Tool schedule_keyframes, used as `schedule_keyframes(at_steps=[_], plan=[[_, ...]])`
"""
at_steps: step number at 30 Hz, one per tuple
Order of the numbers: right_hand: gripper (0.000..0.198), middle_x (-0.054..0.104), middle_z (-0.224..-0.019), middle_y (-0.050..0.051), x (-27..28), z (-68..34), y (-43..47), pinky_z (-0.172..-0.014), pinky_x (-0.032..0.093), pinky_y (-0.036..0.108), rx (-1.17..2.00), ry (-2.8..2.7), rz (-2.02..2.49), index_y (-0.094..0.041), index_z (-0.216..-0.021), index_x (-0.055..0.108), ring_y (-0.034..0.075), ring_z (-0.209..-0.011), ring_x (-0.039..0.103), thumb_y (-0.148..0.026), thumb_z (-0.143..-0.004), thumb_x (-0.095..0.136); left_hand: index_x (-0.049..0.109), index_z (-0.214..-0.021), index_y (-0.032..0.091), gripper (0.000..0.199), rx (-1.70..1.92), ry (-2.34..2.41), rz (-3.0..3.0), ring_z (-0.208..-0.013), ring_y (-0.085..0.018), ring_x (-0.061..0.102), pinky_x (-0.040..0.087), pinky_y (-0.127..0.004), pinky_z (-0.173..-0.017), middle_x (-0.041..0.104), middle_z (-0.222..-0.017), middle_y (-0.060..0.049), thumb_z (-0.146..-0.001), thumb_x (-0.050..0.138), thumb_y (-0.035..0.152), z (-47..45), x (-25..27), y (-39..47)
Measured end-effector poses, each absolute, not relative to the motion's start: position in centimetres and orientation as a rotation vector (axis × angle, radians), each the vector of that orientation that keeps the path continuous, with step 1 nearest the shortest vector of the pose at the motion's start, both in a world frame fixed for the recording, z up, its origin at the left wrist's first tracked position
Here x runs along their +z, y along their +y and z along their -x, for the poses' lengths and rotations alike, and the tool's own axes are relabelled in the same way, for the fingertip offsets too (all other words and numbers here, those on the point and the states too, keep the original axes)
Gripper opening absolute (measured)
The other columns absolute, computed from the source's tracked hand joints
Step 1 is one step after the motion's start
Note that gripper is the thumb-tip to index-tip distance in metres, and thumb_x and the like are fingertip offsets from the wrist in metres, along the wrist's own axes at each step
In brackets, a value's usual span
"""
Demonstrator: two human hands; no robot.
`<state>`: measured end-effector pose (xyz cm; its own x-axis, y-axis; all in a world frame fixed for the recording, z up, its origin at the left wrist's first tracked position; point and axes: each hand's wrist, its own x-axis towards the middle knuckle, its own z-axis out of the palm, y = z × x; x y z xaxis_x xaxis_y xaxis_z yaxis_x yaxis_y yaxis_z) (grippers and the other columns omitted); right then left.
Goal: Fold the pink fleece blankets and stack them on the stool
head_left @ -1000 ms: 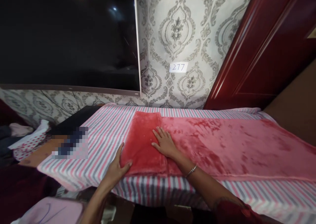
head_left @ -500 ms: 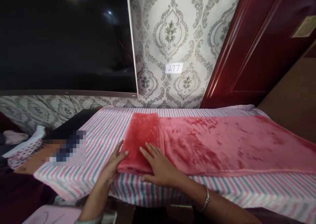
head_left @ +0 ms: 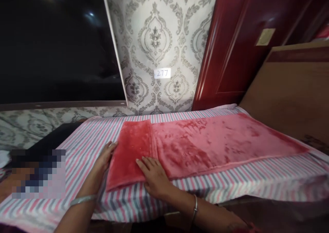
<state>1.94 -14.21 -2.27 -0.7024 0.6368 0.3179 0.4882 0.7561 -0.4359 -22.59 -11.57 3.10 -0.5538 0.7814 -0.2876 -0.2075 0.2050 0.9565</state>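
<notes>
A red plush blanket [head_left: 203, 142] lies stretched out along a striped cloth, its left end folded over into a darker red flap [head_left: 131, 145]. At the flap's left edge, my left hand [head_left: 106, 157] rests with stretched fingers, the tips touching the edge; its palm is partly hidden. My right hand [head_left: 155, 178] lies palm down on the near right part of the flap, fingers spread out on the plush. Neither hand grips the blanket. Each wrist wears a bangle.
Pink, grey and white striped cloth [head_left: 87, 137] covers the table and hangs over its front. Behind are a large dark screen [head_left: 56, 48], patterned wallpaper with a "277" label [head_left: 162, 73], and a dark red door [head_left: 236, 37]. A brown board [head_left: 295, 99] stands at right.
The view has swung right, showing more of the brown board. My left hand has moved farther along the flap's left edge, away from me. My right hand stays on the flap's near part.
</notes>
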Motion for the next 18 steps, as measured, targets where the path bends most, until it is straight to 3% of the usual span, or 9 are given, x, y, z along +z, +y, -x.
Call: schedule_keyframes(at_steps=[4,8,11,14,18], plan=[[0.082,0.041,-0.156,0.012,-2.8,-2.8,-14.3,-0.117,0.028,0.051,0.412,-2.499,0.936,-0.02,-0.155,0.032,0.029,-0.144,0.032,-0.016,-0.077,0.058,0.025,-0.158,0.021,0.093,1.331,1.727,-0.724,-0.079,-0.022,0.074,0.06,-0.034,-0.07,0.068,-0.122,-0.018,-0.078,0.074,0.019,22.2,4.1,-7.9],[0.071,0.052,-0.146,0.014,-1.6,-4.8,-12.7,-0.11,0.039,0.041,0.409,-2.453,0.941,-0.015,-0.15,0.041,0.026,-0.135,0.045,-0.008,-0.079,0.05,0.04,-0.152,0.02,0.085,1.343,1.746,-0.909,-0.096,-0.023,0.073,0.059,-0.03,-0.081,0.069,-0.125,-0.013,-0.073,0.069,0.005,19.9,6.5,-5.2],[0.067,0.061,-0.135,0.014,2.6,-6.2,-10.8,-0.103,0.046,0.036,0.413,-2.321,0.998,-0.014,-0.146,0.046,0.023,-0.121,0.057,-0.006,-0.08,0.048,0.045,-0.149,0.019,0.079,1.384,1.712,-1.071,-0.102,-0.024,0.071,0.057,-0.033,-0.089,0.071,-0.123,-0.011,-0.074,0.062,0.002,18.2,10.0,-4.0],[0.062,0.061,-0.135,0.011,8.5,-6.5,-9.8,-0.106,0.044,0.037,0.266,-2.22,0.94,-0.015,-0.145,0.047,0.024,-0.122,0.057,-0.009,-0.083,0.047,0.046,-0.149,0.019,0.075,1.433,1.669,-1.148,-0.106,-0.028,0.07,0.057,-0.041,-0.091,0.073,-0.118,-0.01,-0.076,0.06,0.004,17.5,14.9,-3.6],[0.058,0.059,-0.137,0.01,14.2,-4.9,-10.6,-0.107,0.043,0.037,0.117,-2.212,0.83,-0.016,-0.147,0.045,0.023,-0.125,0.053,-0.011,-0.089,0.044,0.054,-0.143,0.027,0.069,1.532,1.628,-1.222,-0.124,-0.026,0.061,0.046,-0.043,-0.109,0.068,-0.132,-0.001,-0.078,0.062,0.006,18.9,20.3,-4.8]])
